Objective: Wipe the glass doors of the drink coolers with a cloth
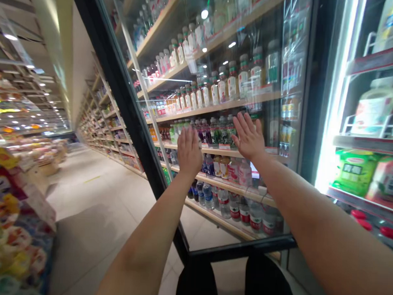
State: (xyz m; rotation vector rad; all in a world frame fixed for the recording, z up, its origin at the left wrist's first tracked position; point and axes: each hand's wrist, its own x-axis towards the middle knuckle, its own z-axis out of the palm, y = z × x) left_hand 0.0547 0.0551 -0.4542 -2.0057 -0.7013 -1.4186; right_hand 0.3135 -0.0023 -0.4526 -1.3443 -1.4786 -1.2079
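Two at once: holding left hand [188, 152] and right hand [249, 138] open before glass door [240, 249], with bottles [232, 85] beyond both.

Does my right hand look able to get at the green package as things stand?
Likely yes: no glass shows in front of the green package on its shelf. The right hand, open and seemingly flat against the glass door, would first have to come away and move right.

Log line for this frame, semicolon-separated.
left hand: open, at glass door; right hand: open, same door; contact: unclear; door: swung open; in pane: shelved bottles; far right: cooler shelves
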